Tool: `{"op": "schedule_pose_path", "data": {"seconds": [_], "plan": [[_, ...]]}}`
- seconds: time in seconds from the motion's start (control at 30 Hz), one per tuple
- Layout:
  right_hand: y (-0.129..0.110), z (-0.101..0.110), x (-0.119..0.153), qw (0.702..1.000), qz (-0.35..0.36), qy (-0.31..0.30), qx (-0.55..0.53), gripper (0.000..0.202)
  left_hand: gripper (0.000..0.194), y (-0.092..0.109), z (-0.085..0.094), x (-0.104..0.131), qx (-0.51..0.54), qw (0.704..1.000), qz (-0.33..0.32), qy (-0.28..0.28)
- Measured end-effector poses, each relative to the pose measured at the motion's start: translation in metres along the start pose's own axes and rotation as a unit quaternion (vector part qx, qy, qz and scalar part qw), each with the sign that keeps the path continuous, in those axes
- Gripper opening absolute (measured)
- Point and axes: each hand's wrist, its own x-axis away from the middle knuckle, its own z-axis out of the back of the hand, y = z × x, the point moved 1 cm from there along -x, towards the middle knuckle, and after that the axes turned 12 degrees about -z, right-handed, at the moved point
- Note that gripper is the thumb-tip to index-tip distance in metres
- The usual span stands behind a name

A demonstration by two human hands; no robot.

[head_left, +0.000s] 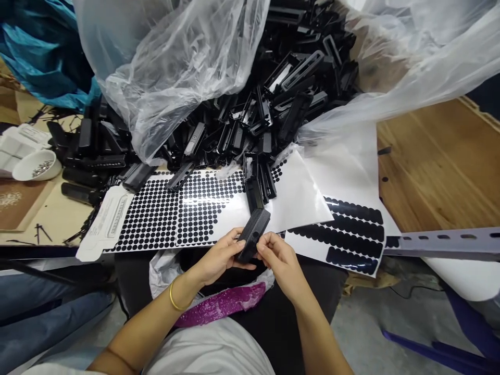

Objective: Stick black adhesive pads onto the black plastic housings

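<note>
My left hand (224, 252) grips a black ribbed plastic casing (253, 232), tilted above the table's front edge. My right hand (279, 255) is closed in a pinch against the casing's right side, near a dark round spot. What its fingertips hold, if anything, is too small to make out. Just beyond the casing stand several black plastic parts (267, 182). Sheets of round black stickers (148, 213) lie behind and left of my hands, and part of one sheet is bare white backing (289, 203).
A large heap of black plastic parts (289, 99) fills the back, partly under clear plastic bags (175, 67). To the left are a white printed card (107, 224) and a white bowl (37, 165) of small metal pieces. Another sticker sheet (351, 229) overhangs the front edge at right.
</note>
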Motion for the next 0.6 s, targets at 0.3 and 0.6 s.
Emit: {"op": "schedule_pose_path", "data": {"seconds": [0.3,0.6], "plan": [[-0.0030,-0.0034,-0.0036,0.999,0.003,0.019,0.044,0.018,0.030,0.0034,-0.0011,0.0024,-0.002,1.000,0.007,0.012],[-0.0031,-0.0082,-0.0056,0.993,0.034,0.057,0.102,0.015,0.038,0.0017,-0.0016,0.0026,-0.039,0.999,-0.011,0.020]]}}
